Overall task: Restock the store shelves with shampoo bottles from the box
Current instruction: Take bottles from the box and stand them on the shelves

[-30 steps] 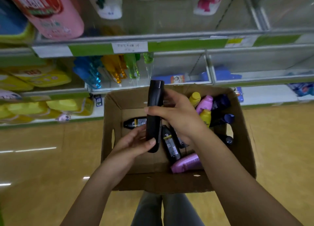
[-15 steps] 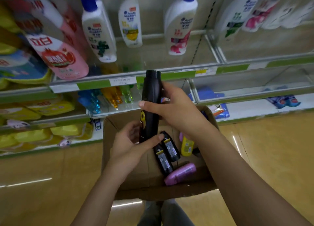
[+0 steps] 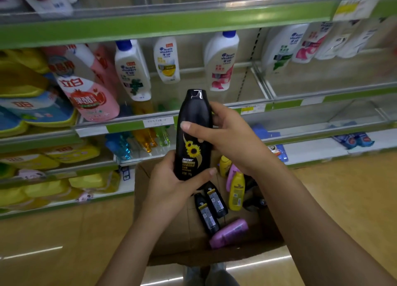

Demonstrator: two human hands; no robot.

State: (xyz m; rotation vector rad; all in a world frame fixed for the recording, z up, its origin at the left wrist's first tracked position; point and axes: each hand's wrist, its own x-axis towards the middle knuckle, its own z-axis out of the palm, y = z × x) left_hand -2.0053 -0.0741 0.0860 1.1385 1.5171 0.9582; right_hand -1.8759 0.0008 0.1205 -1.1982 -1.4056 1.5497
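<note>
I hold a tall black shampoo bottle (image 3: 193,122) with a sunflower label upright in front of the shelves. My left hand (image 3: 171,182) grips its base and my right hand (image 3: 227,137) wraps its middle from the right. Below it sits the open cardboard box (image 3: 169,242) on the floor, holding two small black bottles (image 3: 210,208), a lilac bottle (image 3: 228,233), a yellow bottle (image 3: 236,191) and others partly hidden by my right arm. The middle shelf (image 3: 279,105) behind carries white shampoo bottles (image 3: 219,60) with bare room to the right.
Pink and yellow refill pouches (image 3: 86,92) fill the shelves at left. Coloured spray bottles (image 3: 139,141) stand on the lower shelf behind the held bottle. Blue packets (image 3: 354,139) lie on the low right shelf. Wooden floor (image 3: 343,189) surrounds the box.
Both hands have lifted the black bottle out of the box to shelf height and turned its sunflower label toward me. My view has tilted up to the shelves.
</note>
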